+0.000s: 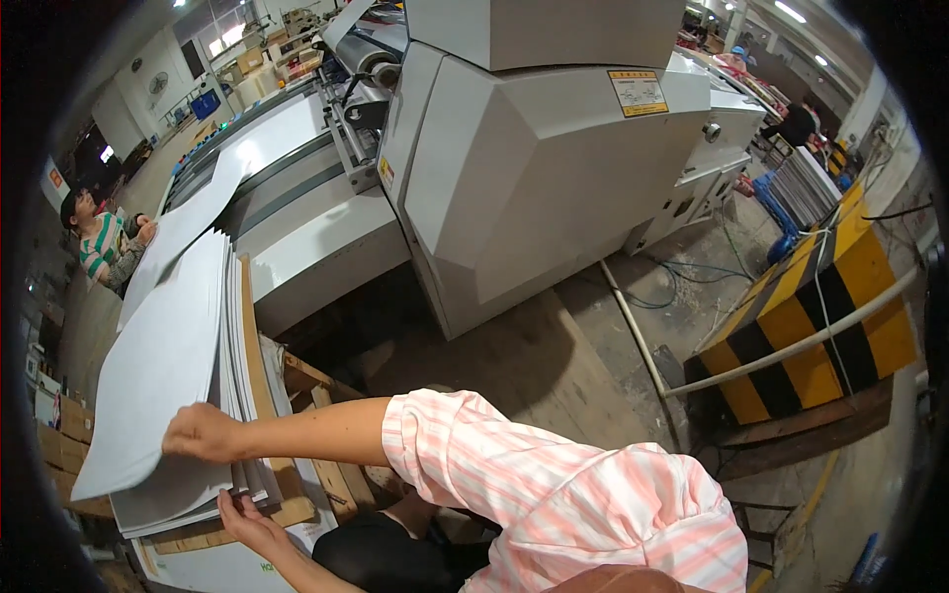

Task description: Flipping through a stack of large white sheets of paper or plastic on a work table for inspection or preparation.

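My right hand (pixel 205 432) is closed on the near right edge of a large white sheet (pixel 148 405), whose near end curls up off the stack. Under it lies a thick stack of white sheets (pixel 229 381), its layered edges showing on the right side. My left hand (pixel 252 524) is lower down, palm up with the fingers apart, at the stack's near corner. Its fingertips reach the sheet edges there. The stack rests on brown board (pixel 295 511) over a wooden pallet (pixel 341 474).
A big grey machine (pixel 554 188) stands ahead, with a feed table carrying a white sheet (pixel 272 133) beside the stack. A co-worker in a green-striped top (pixel 104 242) has both hands at the far sheet's edge. At right are a yellow-and-black striped barrier (pixel 811 336) and a pale pipe (pixel 633 326).
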Tool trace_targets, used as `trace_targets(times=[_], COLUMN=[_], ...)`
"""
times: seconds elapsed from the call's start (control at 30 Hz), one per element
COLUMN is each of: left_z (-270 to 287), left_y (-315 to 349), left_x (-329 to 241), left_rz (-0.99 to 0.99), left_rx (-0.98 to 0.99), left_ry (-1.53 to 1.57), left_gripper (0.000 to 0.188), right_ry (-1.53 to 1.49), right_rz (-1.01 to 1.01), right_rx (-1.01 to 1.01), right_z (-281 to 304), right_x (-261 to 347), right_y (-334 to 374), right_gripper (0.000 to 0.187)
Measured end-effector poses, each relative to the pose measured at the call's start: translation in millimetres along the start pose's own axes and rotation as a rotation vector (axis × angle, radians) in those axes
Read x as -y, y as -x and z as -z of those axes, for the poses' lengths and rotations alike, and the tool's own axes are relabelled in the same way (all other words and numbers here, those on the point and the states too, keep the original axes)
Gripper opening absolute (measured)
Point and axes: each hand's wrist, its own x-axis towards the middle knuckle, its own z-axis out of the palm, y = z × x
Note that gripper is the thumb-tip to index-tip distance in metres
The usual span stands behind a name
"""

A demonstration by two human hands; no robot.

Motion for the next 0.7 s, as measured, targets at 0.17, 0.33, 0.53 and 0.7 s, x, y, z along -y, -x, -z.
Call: trace_targets(times=[0.17,0.33,0.53,0.7], left_z=[-8.4,-23.2,4.7,-14.8], left_y=[6.2,16.4,1.8,11.0], left_x=[8.7,0.6,-2.3,-4.3], left_rz=[-0.091,-0.071,-0.094,-0.129], left_rx=[0.012,0.092,0.141,0.162], left_ry=[-0.053,-0.042,0.116,0.072], left_gripper=[0.021,0.034,0.04,0.039], right_ry=[0.305,0.46,0.363,0.08], right_rz=[0.01,0.041,0.381,-0.031], right_rx=[0.35,0.508,0.35,0.106], right_z=[5.4,15.2,10.1,-4.4], right_x=[-15.4,-26.5,-15.5,-26.7], right_y=[18.7,26.9,28.0,26.4], right_gripper=[0.023,0.026,0.025,0.03])
